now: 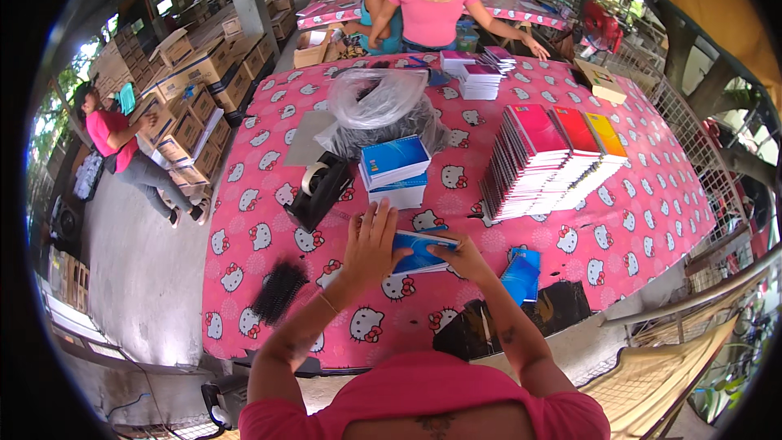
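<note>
A small stack of blue-covered notebooks [422, 254] lies in front of me on the pink patterned tablecloth. My right hand [466, 257] grips its right end, thumb on top. My left hand [373, 243] is at the left end with fingers stretched forward and the thumb touching the cover. Just beyond stands a taller pile of blue notebooks [395, 161]. A black tape dispenser [319, 191] is left of that pile. Loose blue covers [521, 275] lie to the right of my right hand. Black spiral binding coils [279, 292] rest near my left forearm.
Tall stacks of pink, red and yellow spiral notebooks [554, 163] stand right of centre. Clear plastic wrap [375, 110] is heaped beyond the blue pile. More notebooks [479, 80] sit at the far edge, near a person in pink [432, 12]. Cardboard boxes [183, 130] line the left side.
</note>
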Demonstrator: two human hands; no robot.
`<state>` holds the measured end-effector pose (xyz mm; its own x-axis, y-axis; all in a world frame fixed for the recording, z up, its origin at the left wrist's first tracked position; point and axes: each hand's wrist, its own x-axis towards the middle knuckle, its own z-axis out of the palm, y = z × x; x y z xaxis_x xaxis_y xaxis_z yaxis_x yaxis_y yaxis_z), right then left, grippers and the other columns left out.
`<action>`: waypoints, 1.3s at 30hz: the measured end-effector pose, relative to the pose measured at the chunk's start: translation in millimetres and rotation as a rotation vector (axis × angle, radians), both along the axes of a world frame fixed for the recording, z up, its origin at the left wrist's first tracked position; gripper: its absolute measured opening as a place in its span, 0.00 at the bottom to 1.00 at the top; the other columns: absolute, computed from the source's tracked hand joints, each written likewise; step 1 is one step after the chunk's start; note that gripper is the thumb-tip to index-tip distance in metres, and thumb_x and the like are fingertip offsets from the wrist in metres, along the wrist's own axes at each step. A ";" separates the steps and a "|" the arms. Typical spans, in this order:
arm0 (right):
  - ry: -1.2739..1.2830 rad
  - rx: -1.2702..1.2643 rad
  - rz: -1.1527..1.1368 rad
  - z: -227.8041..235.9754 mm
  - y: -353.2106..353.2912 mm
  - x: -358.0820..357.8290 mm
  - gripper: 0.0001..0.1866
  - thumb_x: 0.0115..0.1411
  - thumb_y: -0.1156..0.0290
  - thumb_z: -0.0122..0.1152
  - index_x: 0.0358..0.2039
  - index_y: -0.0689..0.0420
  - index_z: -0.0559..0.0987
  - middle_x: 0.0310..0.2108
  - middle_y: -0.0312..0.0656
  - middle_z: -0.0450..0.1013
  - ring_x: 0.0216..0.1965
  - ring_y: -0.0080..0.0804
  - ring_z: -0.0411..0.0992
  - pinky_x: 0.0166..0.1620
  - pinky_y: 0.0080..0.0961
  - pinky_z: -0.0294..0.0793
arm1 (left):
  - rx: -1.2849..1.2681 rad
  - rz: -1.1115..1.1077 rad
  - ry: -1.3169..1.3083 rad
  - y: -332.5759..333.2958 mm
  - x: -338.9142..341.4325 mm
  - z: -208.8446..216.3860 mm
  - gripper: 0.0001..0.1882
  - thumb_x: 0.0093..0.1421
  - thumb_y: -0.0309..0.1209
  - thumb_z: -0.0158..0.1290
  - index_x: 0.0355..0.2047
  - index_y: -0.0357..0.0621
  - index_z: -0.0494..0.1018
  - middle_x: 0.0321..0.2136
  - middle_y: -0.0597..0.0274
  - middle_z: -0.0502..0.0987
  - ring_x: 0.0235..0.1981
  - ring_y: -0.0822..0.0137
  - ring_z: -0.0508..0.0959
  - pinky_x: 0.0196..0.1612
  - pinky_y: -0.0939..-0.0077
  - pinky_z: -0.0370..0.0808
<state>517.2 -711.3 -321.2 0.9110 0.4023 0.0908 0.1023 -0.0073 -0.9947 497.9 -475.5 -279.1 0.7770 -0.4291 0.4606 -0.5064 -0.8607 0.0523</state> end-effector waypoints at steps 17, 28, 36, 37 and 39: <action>-0.043 -0.055 -0.031 -2.1 -1.6 4.2 0.18 0.62 0.72 0.63 0.52 0.63 0.78 0.41 0.39 0.79 0.42 0.20 0.73 0.47 0.22 0.73 | 0.134 0.058 -0.042 -23.4 -9.1 -25.7 0.48 0.63 0.59 0.44 0.66 0.25 0.51 0.67 0.32 0.51 0.69 0.37 0.51 0.66 0.29 0.42; -0.075 -0.055 -0.067 -4.7 2.1 5.9 0.18 0.62 0.73 0.62 0.53 0.60 0.78 0.39 0.41 0.80 0.39 0.19 0.74 0.44 0.23 0.74 | -0.023 -0.144 -0.054 -32.8 -35.2 -63.3 0.46 0.63 0.58 0.45 0.66 0.28 0.53 0.67 0.33 0.54 0.70 0.42 0.52 0.66 0.30 0.43; -0.150 -0.052 -0.098 -19.5 6.6 6.9 0.18 0.62 0.77 0.60 0.53 0.61 0.77 0.38 0.34 0.79 0.38 0.16 0.72 0.42 0.21 0.74 | 0.097 -0.047 -0.067 -43.7 -23.9 -48.7 0.44 0.59 0.55 0.50 0.65 0.34 0.58 0.66 0.42 0.58 0.69 0.49 0.57 0.66 0.40 0.50; -0.152 -0.069 -0.087 -18.8 3.1 8.5 0.18 0.62 0.77 0.60 0.53 0.61 0.77 0.37 0.34 0.79 0.38 0.16 0.72 0.42 0.21 0.74 | 0.054 -0.030 -0.089 -53.4 -12.6 -24.1 0.44 0.59 0.55 0.50 0.65 0.34 0.57 0.66 0.42 0.58 0.69 0.49 0.57 0.67 0.40 0.50; -0.145 -0.095 -0.050 -13.1 -0.8 4.9 0.17 0.62 0.78 0.59 0.52 0.61 0.78 0.37 0.34 0.79 0.37 0.16 0.73 0.42 0.21 0.74 | 0.055 -0.021 -0.097 -53.7 0.3 -4.7 0.44 0.59 0.55 0.50 0.66 0.33 0.57 0.67 0.42 0.57 0.69 0.50 0.57 0.67 0.41 0.50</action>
